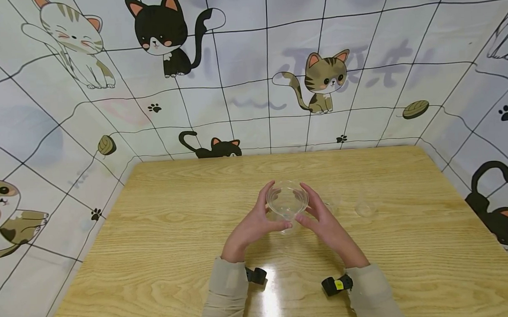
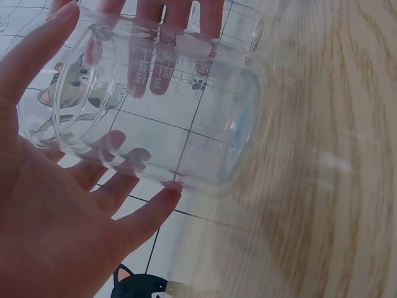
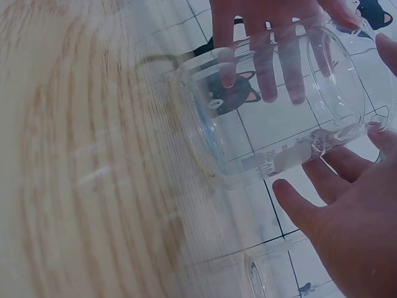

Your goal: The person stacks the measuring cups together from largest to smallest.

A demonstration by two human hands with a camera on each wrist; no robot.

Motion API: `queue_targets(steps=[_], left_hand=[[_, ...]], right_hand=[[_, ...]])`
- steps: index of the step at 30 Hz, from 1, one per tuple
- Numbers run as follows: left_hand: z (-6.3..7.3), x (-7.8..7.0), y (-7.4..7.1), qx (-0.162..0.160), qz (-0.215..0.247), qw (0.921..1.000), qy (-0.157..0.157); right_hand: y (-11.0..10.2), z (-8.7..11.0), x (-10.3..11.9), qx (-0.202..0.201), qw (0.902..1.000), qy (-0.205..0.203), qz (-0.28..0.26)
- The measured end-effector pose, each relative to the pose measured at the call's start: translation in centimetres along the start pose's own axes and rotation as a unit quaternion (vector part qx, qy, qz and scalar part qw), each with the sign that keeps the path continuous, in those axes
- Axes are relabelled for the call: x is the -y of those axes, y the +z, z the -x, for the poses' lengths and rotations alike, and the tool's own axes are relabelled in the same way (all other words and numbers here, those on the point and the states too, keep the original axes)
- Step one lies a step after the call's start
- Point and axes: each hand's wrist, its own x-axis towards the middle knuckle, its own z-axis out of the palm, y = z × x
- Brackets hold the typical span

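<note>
Both hands curl round a clear measuring beaker [image 1: 287,201] with printed graduation marks, upright near the middle of the wooden table. My left hand [image 1: 256,221] grips its left side, thumb toward the near side. On the opposite side my right hand [image 1: 323,221] holds it likewise, and the thumbs come close together. In the left wrist view the beaker [image 2: 180,118] shows its number marks and round base. The right wrist view shows the beaker's [image 3: 267,112] base by the wood; whether it touches, I cannot tell.
A faint clear round piece [image 1: 366,208] lies on the table [image 1: 177,236] to the right of the right hand. Another clear glass edge [image 3: 257,279] shows in the right wrist view. Cat-patterned cloth [image 1: 243,98] rises behind and along both sides.
</note>
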Motion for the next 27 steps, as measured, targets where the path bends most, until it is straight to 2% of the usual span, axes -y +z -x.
queue_targets(steps=[5,8,15,21,27], left_hand=[[-0.7,1.9,0.2,-0.028,-0.031,0.9991,0.001],[-0.8,2.3,0.3,-0.04,-0.043,0.9983,0.006],[0.0,-0.7,0.4,-0.037,-0.032,0.9988,-0.011],[0.1,-0.8,0.5,-0.041,-0.028,0.9987,-0.016],[0.1,-0.7,0.5,-0.036,-0.021,0.9991,-0.012]], right_hand=[[0.1,0.0,0.0,0.008,0.9999,-0.002,-0.011],[0.2,0.0,0.1,0.009,0.9998,-0.002,-0.015],[0.4,0.0,0.3,0.006,0.9997,0.0,-0.024],[0.4,-0.1,0.0,0.017,0.9995,-0.017,-0.02],[0.4,-0.1,0.3,0.019,0.9994,-0.014,-0.026]])
